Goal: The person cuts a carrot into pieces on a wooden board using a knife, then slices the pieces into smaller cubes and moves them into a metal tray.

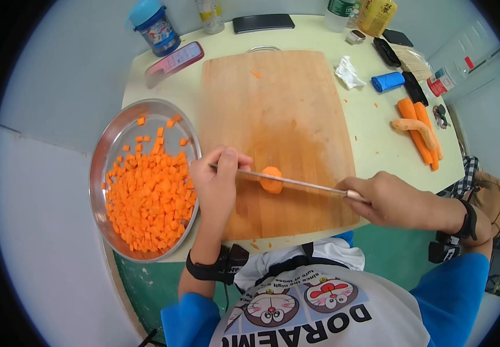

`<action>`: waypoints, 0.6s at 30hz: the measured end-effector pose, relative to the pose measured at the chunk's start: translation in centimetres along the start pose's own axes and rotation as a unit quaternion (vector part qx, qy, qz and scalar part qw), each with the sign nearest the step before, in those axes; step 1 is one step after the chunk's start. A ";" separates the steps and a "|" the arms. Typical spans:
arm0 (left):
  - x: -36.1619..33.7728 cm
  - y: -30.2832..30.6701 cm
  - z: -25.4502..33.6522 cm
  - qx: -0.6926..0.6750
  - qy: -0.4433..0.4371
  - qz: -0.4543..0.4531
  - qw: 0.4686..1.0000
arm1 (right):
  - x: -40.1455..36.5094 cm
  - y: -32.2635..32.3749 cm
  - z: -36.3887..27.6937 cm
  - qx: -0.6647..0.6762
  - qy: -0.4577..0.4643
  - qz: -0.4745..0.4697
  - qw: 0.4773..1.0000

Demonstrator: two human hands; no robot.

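Note:
A knife (302,183) is held level over the wooden cutting board (273,115), its blade crossing a round orange carrot piece (271,180). My right hand (386,199) is closed around the knife's handle. The fingers of my left hand (220,173) pinch the blade near its tip, left of the carrot piece. Beside my left hand, a round metal tray (98,179) holds a heap of diced carrot (149,199). Whether the blade touches the carrot piece or is in it, I cannot tell.
Whole carrots (421,133) lie at the right of the table. Behind them are a blue roll (388,81), crumpled tissue (349,73), black cases and bottles. A phone (175,62), a blue bottle (157,29) and a black phone (263,23) are at the back.

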State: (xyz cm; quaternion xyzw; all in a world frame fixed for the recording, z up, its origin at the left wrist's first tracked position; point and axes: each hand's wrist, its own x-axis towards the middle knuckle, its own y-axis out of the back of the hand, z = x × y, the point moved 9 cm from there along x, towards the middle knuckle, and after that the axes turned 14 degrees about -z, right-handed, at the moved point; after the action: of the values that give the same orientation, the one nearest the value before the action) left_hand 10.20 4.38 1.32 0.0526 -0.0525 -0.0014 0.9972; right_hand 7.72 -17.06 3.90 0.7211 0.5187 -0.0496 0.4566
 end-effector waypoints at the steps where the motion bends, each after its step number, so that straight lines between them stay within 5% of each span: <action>1: -0.1 -0.1 0.0 0.004 0.001 -0.006 1.000 | -0.1 -0.2 0.0 0.006 0.000 0.004 1.000; 18: 0.0 -0.8 0.5 -0.031 -0.001 -0.010 0.999 | 0.3 -0.7 1.5 0.074 0.026 -0.057 0.995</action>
State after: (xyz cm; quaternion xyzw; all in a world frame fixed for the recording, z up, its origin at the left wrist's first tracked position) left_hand 10.16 3.59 1.70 0.0225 -0.0527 -0.0131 0.9983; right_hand 7.92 -17.87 2.44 0.7235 0.5654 -0.0952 0.3844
